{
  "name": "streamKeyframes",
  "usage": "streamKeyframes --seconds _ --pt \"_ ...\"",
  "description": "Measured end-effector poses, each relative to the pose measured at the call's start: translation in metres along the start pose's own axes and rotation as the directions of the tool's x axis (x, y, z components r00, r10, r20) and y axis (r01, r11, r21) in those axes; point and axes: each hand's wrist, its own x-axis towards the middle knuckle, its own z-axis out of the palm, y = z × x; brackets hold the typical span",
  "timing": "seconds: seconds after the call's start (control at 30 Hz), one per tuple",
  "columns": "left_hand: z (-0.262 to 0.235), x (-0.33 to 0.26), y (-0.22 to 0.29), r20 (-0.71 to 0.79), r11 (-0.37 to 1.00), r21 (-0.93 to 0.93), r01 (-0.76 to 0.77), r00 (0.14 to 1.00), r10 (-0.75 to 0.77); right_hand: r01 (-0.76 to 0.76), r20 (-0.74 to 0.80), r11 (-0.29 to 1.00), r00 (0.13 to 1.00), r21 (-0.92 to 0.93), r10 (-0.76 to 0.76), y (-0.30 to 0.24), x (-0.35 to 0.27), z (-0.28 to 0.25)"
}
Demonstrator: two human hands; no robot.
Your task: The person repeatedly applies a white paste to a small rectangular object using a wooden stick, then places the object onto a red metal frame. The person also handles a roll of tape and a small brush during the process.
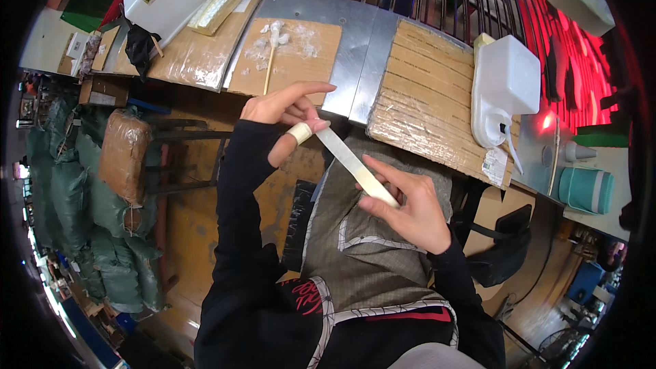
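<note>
A pale strip of tape (344, 156) stretches slantwise between my hands, above my lap. My left hand (287, 111) pinches its upper end between thumb and fingers, with the index finger pointing out to the right. Cream tape (299, 132) is wrapped round that thumb. My right hand (411, 208) grips the lower, cream-coloured end between thumb and fingers. Whether that end is a roll seen edge-on or more of the strip, I cannot tell. Black sleeves cover both forearms, and a grey-brown apron (369, 246) lies beneath.
Ahead, a metal bench (355, 61) carries a cardboard sheet (424, 89) and a smaller board with a white-tipped stick (271, 61). White plastic containers (509, 75) stand on both sides. A teal bucket (584, 190) is at right; green sacks (72, 184) are piled left, beside a wrapped chair (124, 154).
</note>
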Motion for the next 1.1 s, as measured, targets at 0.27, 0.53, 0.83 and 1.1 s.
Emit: streamKeyframes --seconds 0.27,0.53,0.83,1.1 --pt "0.008 0.011 0.014 0.113 0.999 -0.009 -0.044 0.993 0.045 -0.081 -0.034 0.935 0.995 0.346 0.099 0.022 0.012 0.026" --pt "0.012 -0.001 0.041 -0.156 0.978 -0.031 -0.205 0.968 0.198 0.056 -0.369 0.997 0.927 -0.048 -0.070 -0.015 0.019 0.000" --pt "0.022 -0.016 0.036 -0.468 0.940 -0.071 -0.334 0.843 0.264 0.316 -0.348 0.830 0.795 -0.460 -0.496 -0.043 0.040 -0.045" --pt "0.019 -0.015 0.022 -0.498 0.917 -0.042 -0.396 0.804 0.324 0.269 -0.275 0.822 0.851 -0.502 -0.447 -0.043 0.042 -0.045"
